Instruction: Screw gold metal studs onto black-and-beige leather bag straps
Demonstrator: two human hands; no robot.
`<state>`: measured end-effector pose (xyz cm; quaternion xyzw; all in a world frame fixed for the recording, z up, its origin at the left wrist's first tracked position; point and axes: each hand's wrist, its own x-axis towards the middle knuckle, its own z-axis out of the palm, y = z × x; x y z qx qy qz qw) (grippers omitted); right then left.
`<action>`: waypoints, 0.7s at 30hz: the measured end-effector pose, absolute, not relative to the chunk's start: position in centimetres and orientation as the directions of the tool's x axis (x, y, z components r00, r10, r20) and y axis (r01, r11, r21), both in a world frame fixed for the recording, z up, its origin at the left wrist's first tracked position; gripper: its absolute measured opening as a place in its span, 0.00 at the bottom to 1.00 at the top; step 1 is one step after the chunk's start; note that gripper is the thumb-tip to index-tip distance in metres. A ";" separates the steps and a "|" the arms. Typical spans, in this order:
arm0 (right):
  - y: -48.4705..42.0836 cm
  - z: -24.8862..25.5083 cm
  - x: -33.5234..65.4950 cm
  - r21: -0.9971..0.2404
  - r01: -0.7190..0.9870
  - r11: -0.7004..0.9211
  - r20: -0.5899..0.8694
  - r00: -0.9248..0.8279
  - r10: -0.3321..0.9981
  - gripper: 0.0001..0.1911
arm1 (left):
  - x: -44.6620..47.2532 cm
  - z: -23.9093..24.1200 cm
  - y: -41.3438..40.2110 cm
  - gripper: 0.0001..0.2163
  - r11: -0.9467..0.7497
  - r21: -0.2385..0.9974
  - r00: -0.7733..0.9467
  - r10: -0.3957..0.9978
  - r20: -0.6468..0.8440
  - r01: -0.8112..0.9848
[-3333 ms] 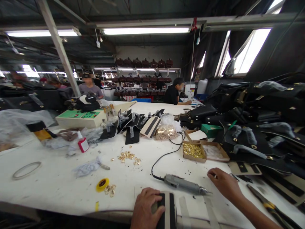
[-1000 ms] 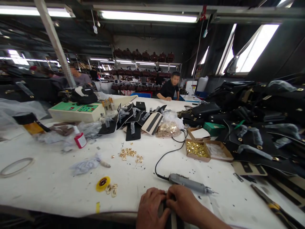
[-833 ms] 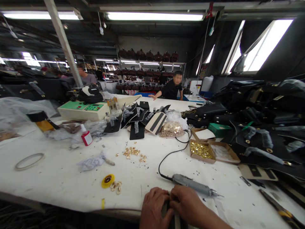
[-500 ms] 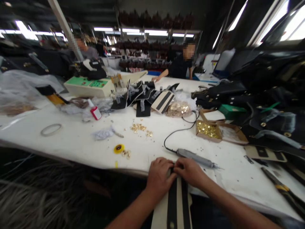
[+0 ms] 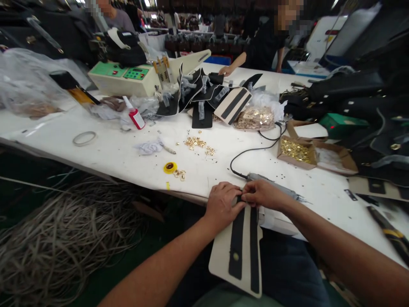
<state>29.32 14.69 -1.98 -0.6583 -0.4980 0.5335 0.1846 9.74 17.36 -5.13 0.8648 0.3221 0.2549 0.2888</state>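
– At six o'clock from your grip, the beige panel (image 5: 246, 247) slopes down past the near edge of the table (image 5: 111, 140), with two dark strips (image 5: 236, 238) running along it and a small yellowish stud (image 5: 235, 256) low on one of them.

– And how do you have hold of it?

– Your left hand (image 5: 223, 202) is clamped on its upper end, thumb toward you. Your right hand (image 5: 263, 194) comes in from three o'clock, fingers bent at that same end, just beside your left thumb; I cannot tell whether they pinch anything, as the tips are partly hidden.

– What lies nearest you, then?

– A grey electric screwdriver (image 5: 289, 192), between two and three o'clock, partly behind your right hand. Beyond it, at two, you have a carton of brass-coloured pieces (image 5: 295, 150).

– Between ten and eleven you have loose gold-coloured fittings (image 5: 195, 143); between nine and ten, a yellow roll (image 5: 170, 167) with gold-coloured loops (image 5: 180, 175) just beside it.

– Farther out, your red bottle (image 5: 136, 118) is at ten, a pile of dark flaps (image 5: 201, 94) at eleven, and a co-worker's hand (image 5: 226, 71) near that pile, at twelve
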 end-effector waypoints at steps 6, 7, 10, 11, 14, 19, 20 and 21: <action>14.4 -2.2 28.2 -0.705 0.566 -0.428 -0.490 0.047 0.870 0.05 | 9.6 -5.0 17.6 0.12 -0.628 0.665 0.647 0.710 0.276 0.405; 14.4 -2.3 28.0 -0.697 0.585 -0.414 -0.458 0.081 0.885 0.06 | 9.6 -5.1 17.8 0.12 -0.638 0.659 0.652 0.703 0.286 0.399; 14.0 -2.2 27.3 -0.666 0.646 -0.373 -0.340 0.182 0.923 0.06 | 9.6 -5.2 18.1 0.11 -0.653 0.649 0.664 0.687 0.293 0.389; 13.9 -2.2 27.1 -0.661 0.655 -0.366 -0.312 0.205 0.928 0.05 | 9.6 -5.2 18.1 0.12 -0.654 0.648 0.668 0.685 0.290 0.390; 13.5 -2.2 26.9 -0.682 0.631 -0.369 -0.301 0.217 0.929 0.06 | 9.5 -5.3 18.1 0.12 -0.658 0.641 0.677 0.681 0.280 0.396; 13.4 -1.9 27.0 -0.693 0.635 -0.343 -0.279 0.203 0.939 0.06 | 9.5 -5.2 18.1 0.12 -0.654 0.636 0.676 0.686 0.269 0.409; 13.4 -1.9 27.0 -0.693 0.639 -0.335 -0.269 0.202 0.942 0.06 | 9.5 -5.1 18.1 0.12 -0.652 0.636 0.674 0.688 0.268 0.413; 13.3 -1.8 27.0 -0.693 0.640 -0.331 -0.265 0.201 0.943 0.06 | 9.6 -5.0 18.0 0.12 -0.650 0.636 0.673 0.691 0.266 0.416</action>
